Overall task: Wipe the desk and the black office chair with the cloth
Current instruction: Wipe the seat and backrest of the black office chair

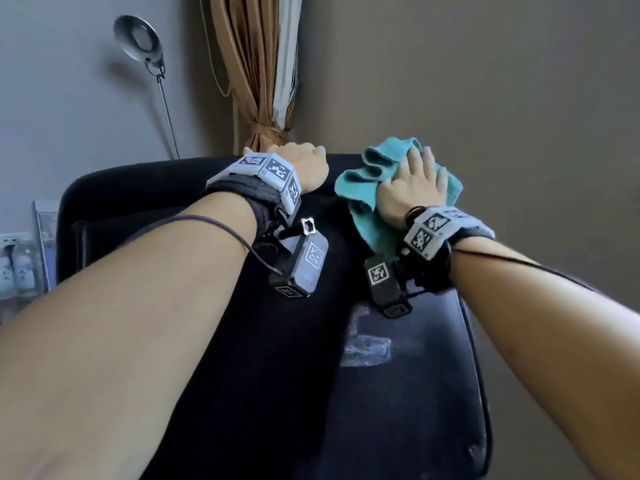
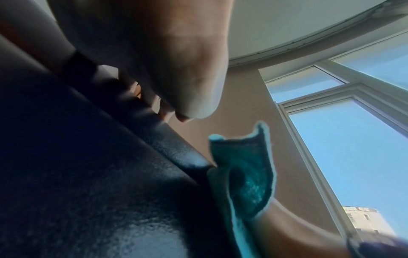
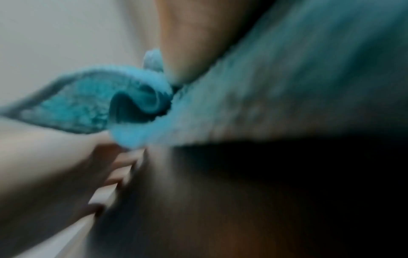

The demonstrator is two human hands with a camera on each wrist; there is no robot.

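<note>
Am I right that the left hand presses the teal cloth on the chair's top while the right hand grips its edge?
No, the hands are swapped. In the head view the right hand presses the cloth on the chair; the left hand grips the edge.

The right wrist view is smeared with blur: the cloth (image 3: 141,97) shows only as teal folds, and the dark mass below it is probably the chair (image 3: 264,174). In the head view the left hand (image 1: 304,164) hides its fingers behind the chair's top edge. The chair's lower part is cut off by the frame.
</note>
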